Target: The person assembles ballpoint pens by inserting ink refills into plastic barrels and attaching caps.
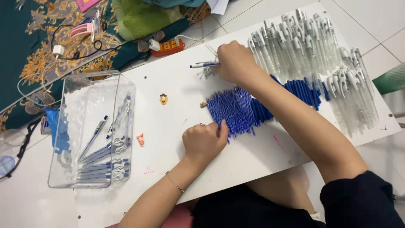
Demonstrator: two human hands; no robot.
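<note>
Right hand (236, 63), upper centre, pinching a light, stiff, slippery pen (204, 65) at its rear end; left hand (204, 141) closed on thin refills (236, 110) mid-counter (168, 84).

The person's forearms are bare. The left hand (204, 141) has a ring on one finger and a thin beaded bracelet (175, 183) at the wrist. The right hand (236, 63) is bare; a dark navy sleeve (363, 198) covers the upper right arm.
</note>
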